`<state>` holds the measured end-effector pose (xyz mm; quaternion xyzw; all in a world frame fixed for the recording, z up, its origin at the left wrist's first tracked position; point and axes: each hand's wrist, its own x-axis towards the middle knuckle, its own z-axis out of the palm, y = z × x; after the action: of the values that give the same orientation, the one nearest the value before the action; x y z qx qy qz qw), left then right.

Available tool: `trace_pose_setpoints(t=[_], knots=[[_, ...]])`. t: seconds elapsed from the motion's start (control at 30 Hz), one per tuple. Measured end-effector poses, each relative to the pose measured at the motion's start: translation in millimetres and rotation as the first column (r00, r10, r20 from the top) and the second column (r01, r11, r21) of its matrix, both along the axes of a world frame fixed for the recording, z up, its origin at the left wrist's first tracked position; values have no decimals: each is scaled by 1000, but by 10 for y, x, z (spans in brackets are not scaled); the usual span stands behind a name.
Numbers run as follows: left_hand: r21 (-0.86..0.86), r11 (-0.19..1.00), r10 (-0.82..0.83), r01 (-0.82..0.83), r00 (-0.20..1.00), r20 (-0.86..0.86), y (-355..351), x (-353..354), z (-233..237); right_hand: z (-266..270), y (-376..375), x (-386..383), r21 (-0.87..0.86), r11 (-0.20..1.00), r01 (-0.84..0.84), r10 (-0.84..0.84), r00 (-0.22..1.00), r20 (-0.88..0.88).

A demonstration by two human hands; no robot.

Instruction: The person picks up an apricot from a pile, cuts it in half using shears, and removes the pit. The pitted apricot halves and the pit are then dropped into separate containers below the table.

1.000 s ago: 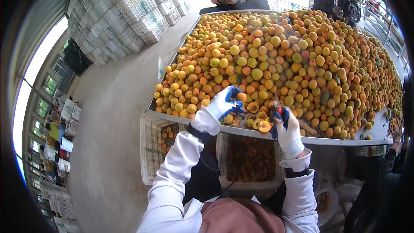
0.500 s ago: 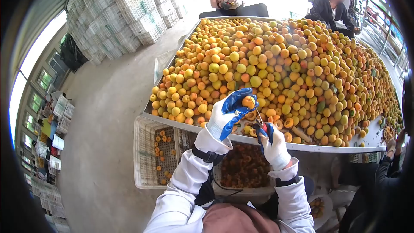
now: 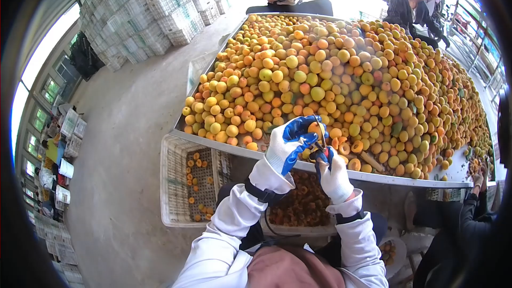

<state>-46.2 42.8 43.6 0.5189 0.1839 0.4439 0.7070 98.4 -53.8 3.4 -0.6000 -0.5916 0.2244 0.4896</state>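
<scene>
The left hand (image 3: 288, 144) closes round a fruit (image 3: 313, 128); the knife (image 3: 322, 137), clenched in the right hand (image 3: 333, 175), has met it, apparently cutting.

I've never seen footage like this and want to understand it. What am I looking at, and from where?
There is no machine here: a person works with their own left hand and right hand, both in white-and-blue gloves. One camera, worn on the head and looking forward and down, takes every picture. The table carries a big heap of orange and yellow fruit, with cut halves near the front edge. The left hand holds one fruit; the right holds a knife, its blade right by that fruit.
</scene>
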Motion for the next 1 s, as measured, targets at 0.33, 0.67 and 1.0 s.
trace_pose_setpoints(t=[0.33,0.67,1.0], knots=[[-118,993,-14,23,997,81,-100,191,-2,-95,33,-100,38,993,116,-115,993,-37],[-397,913,-71,92,995,69,-42,165,-185,-65,46,-160,-52,987,154,-156,987,-38],[127,992,19,-8,996,-82,57,121,-212,-9,20,-149,-48,995,84,-88,990,-106]])
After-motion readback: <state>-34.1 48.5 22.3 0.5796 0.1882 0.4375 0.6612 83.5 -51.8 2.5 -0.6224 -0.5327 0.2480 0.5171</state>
